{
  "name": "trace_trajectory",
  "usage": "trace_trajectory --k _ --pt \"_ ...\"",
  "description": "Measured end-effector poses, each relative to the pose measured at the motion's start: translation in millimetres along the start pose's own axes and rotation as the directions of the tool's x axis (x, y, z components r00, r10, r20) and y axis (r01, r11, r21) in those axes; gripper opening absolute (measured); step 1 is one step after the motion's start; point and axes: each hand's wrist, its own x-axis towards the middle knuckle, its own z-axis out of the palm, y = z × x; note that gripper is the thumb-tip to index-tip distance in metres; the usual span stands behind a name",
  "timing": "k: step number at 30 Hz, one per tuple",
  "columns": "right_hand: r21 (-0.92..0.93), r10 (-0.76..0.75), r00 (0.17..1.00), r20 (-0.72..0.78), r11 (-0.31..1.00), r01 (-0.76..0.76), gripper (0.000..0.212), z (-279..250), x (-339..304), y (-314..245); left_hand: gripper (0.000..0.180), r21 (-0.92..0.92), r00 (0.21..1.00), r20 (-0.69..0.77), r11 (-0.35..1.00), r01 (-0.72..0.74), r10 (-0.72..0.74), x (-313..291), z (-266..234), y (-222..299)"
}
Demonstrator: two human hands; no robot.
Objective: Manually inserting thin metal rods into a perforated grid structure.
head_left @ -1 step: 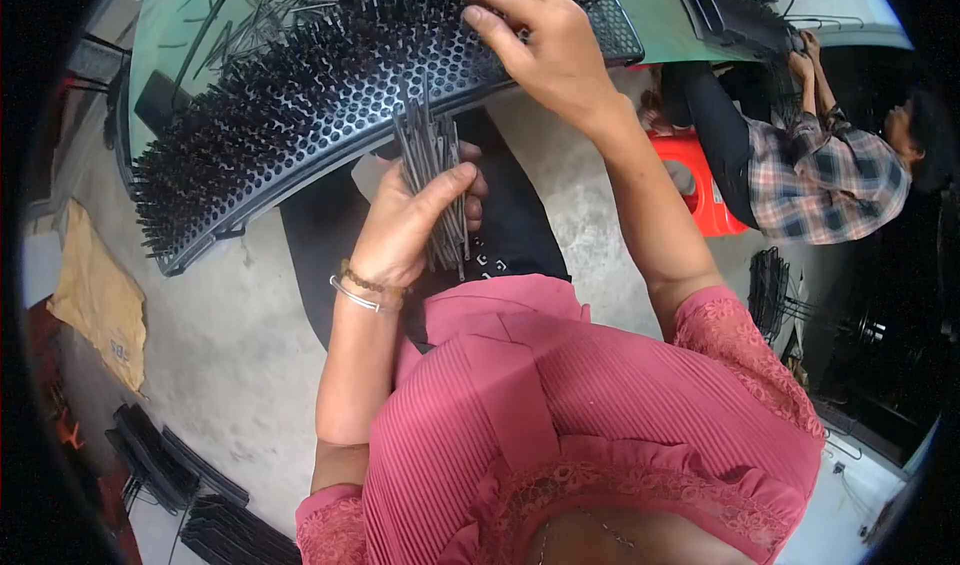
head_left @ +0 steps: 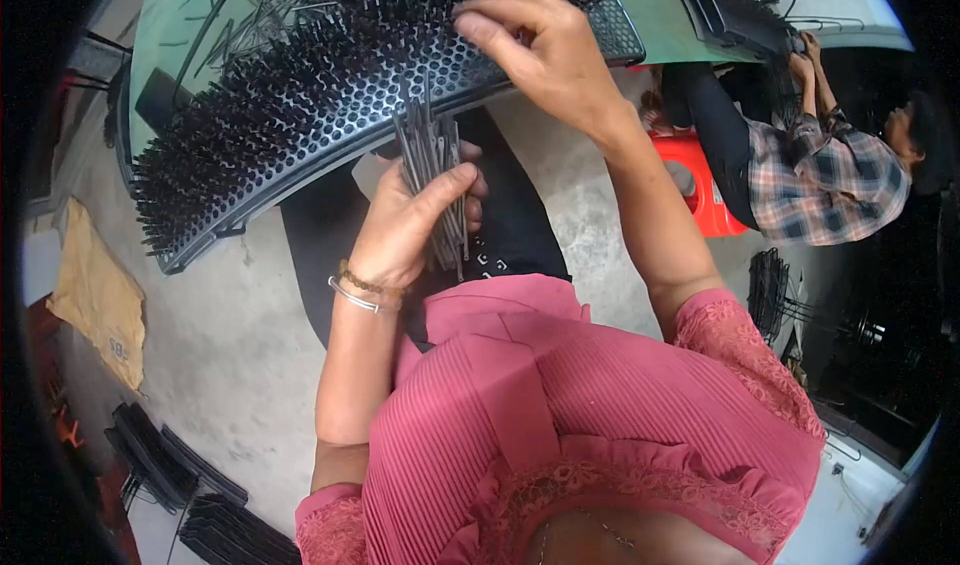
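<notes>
The bundle of thin dark rods (head_left: pixel 427 150) is located in front of the middle of the rack's near edge, with its upper ends overlapping that edge in the view; contact cannot be determined. The left hand (head_left: pixel 400 220) grips the bundle, thumb across the front and fingers wrapped around the far side. Bundle and left hand are unchanged from the earlier frame.

The right hand (head_left: pixel 555 50) is positioned over the right part of the curved perforated rack (head_left: pixel 372 115). Compared with the earlier frame, it has shifted slightly left and toward the near edge. Its thumb and index finger are narrowly spaced; whether they hold a rod cannot be told. Black pins (head_left: pixel 230 115) stand densely along the rack, leaving bare holes along the near edge and at the right end.

Beyond the far edge, loose rods (head_left: pixel 265 20) lie scattered on the green table (head_left: pixel 650 15). To the right, a co-worker in a plaid shirt (head_left: pixel 830 180) sits beside a red container (head_left: pixel 716 197).
</notes>
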Motion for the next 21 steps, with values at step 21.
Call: trace_trajectory --k 21 --pt "0.45 0.234 0.971 -0.041 0.872 -0.191 0.02 16.2 12.3 -10.2 0.033 -0.14 0.996 0.093 0.99 0.023 -0.01 -14.3 -19.7 -7.7"
